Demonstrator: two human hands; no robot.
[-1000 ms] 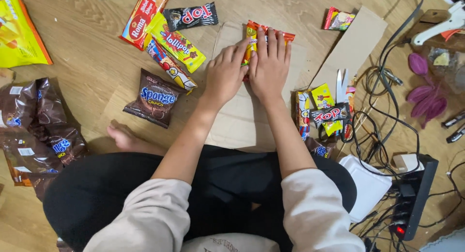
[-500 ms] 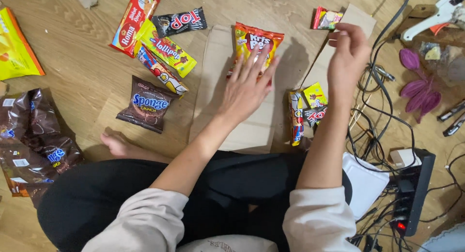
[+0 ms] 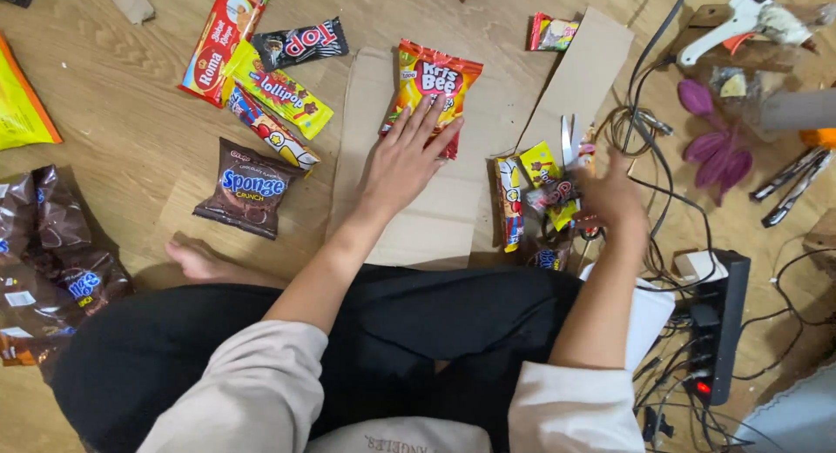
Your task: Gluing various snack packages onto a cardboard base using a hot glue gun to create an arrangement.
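Left hand (image 3: 409,153) lies flat, open, pinning the orange snack packet (image 3: 429,87); keep it pressed while the blurred right hand (image 3: 610,196), grip unclear, reaches the small packets (image 3: 544,192) beside it.

Wooden floor (image 3: 131,96): red biscuit pack (image 3: 218,40), black wafer pack (image 3: 300,42) and yellow lollipop pack (image 3: 279,89) lie grouped upper left. Brown snack bag (image 3: 248,187) sits below them. Black power strip (image 3: 716,322) right, among tangled cables (image 3: 649,148). Purple flower (image 3: 716,148) beyond.
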